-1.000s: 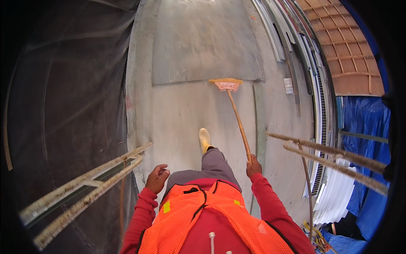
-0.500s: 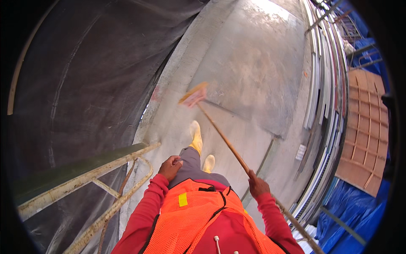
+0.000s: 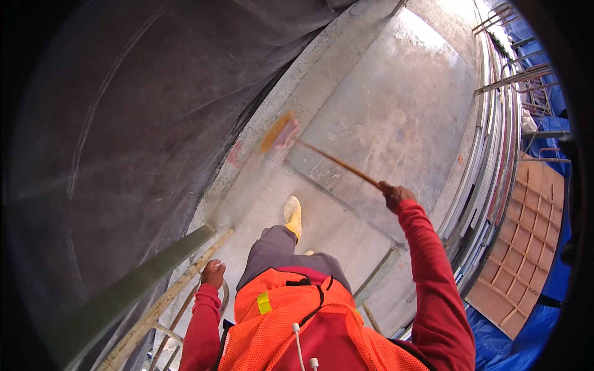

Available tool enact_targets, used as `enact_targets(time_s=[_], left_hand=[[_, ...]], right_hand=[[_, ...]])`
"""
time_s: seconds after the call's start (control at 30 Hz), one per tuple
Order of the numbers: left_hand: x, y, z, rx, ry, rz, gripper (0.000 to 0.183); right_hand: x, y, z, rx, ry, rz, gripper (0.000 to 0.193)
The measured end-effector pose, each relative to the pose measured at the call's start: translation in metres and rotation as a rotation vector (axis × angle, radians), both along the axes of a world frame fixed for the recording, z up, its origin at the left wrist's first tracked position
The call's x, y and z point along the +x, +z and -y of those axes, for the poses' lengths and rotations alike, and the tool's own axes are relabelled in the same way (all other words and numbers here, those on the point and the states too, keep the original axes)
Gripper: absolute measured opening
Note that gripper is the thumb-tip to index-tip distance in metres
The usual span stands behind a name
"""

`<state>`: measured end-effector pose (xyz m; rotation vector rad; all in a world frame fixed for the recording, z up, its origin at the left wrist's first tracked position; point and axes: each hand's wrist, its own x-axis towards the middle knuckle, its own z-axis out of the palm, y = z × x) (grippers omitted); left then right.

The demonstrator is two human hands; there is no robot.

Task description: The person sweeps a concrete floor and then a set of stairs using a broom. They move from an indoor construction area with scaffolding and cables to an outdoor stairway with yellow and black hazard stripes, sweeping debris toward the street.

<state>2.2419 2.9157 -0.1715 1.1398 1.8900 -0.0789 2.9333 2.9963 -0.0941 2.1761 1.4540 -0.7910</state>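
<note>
My right hand point(image 3: 396, 195) is closed around the wooden handle of a broom point(image 3: 340, 162), with that arm stretched forward and to the right. The broom's head point(image 3: 279, 132), pinkish with yellow-brown bristles, is blurred over the concrete strip beside the dark sheeting. Beyond my grip, the handle's other end is hidden by my arm. My left hand point(image 3: 214, 272) hangs empty, fingers loosely curled, beside a rusty pale scaffold tube point(image 3: 179, 281). Dust hazes the floor near the bristles.
Dark sheeting point(image 3: 136, 123) hangs along the left, with a green beam point(image 3: 139, 275) below it. A large flat sheet point(image 3: 396, 105) lies on the concrete floor point(image 3: 334, 216). Long metal profiles point(image 3: 479, 167) are stacked at right, near a ribbed wooden panel point(image 3: 520, 247) and blue tarpaulin point(image 3: 495, 340).
My right hand has moved forward and right with the broom, whose head has swung slightly left. My left hand has dropped back and left, toward the scaffold tube. The view has turned.
</note>
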Motion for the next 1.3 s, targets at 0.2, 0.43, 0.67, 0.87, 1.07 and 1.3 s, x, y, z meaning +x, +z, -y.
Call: enact_targets(time_s=[0.2, 0.43, 0.67, 0.87, 1.07, 1.3], left_hand=[[0.016, -0.001, -0.03, -0.009, 0.058, 0.123, 0.044], [0.011, 0.006, 0.026, -0.076, -0.354, 0.014, 0.039], [0.03, 0.029, -0.04, -0.279, -0.553, -0.106, 0.042], [0.196, 0.069, -0.267, 0.265, -0.75, -0.082, 0.032], [0.373, 0.151, -0.293, 0.215, -0.774, 0.356, 0.039], [0.407, 0.066, -0.22, -0.769, -0.2, 0.572, 0.035]], right_hand=[[0.027, -0.011, 0.041, 0.175, -0.325, -0.019, 0.041], [-0.073, 0.014, 0.299, -0.063, -0.57, 0.001, 0.056], [-0.209, -0.038, 0.409, 0.086, -0.968, -0.338, 0.057], [-0.066, -0.125, 0.159, 0.222, -1.069, -0.393, 0.045], [0.019, -0.112, -0.009, 0.433, -1.114, -0.372, 0.037], [-0.193, -0.063, -0.026, 0.513, -1.111, -0.876, 0.07]])
